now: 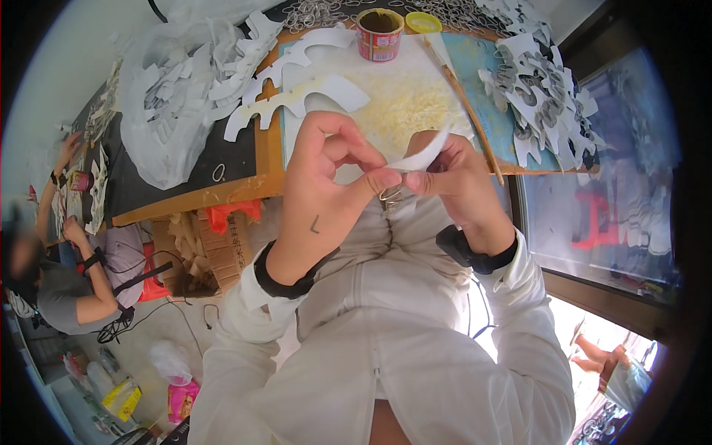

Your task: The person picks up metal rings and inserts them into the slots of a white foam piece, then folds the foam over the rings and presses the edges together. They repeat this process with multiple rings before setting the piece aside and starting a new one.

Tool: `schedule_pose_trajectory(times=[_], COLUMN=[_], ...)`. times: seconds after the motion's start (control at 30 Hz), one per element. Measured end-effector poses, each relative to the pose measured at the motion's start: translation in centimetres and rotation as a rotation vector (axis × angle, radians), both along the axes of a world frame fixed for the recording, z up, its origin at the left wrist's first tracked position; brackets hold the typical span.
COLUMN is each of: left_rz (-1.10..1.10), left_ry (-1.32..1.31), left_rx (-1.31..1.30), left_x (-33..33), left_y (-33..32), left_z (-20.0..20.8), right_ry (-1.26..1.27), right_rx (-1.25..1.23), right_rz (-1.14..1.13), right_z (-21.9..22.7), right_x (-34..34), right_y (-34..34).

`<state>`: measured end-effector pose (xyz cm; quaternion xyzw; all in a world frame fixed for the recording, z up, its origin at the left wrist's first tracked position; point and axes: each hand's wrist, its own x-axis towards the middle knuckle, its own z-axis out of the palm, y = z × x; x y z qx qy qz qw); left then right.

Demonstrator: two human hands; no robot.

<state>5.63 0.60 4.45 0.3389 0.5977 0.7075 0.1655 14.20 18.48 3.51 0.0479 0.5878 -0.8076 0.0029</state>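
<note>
In front of my body, above my lap, both hands meet at a small curved white piece [424,157] of thin sheet material. My left hand [320,189] pinches its near end between thumb and fingertips. My right hand [466,189] holds the other side, with the thumb toward me and the fingers partly hidden behind the piece. A metal ring [390,195] hangs just under the fingertips at the pinched end; whether it passes through the piece I cannot tell. Beyond my hands, two white scalloped strips [315,98] lie on the table, near a white sheet [415,81] smeared with yellowish residue.
A red tub [379,46] of brown paste, a yellow lid [423,22] and a long wooden stick [466,104] are on the table. White pieces with rings [545,104] pile at right; a plastic bag [152,141] of white pieces stands left. A co-worker [70,285] works at far left.
</note>
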Motion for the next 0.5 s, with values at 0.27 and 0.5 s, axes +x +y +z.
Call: schedule_pose_trajectory(times=[0.27, 0.5], left_rz=[-0.044, -0.012], left_ry=[-0.036, -0.339], left_rx=[-0.122, 0.039], left_x=[-0.9, -1.0], left_y=[-0.2, 0.4], left_z=[0.1, -0.7], right_ry=[0.010, 0.050], right_rx=[0.090, 0.141], right_rz=[-0.056, -0.265], right_z=[1.2, -1.4], right_x=[-0.1, -1.2], right_y=[-0.7, -1.3])
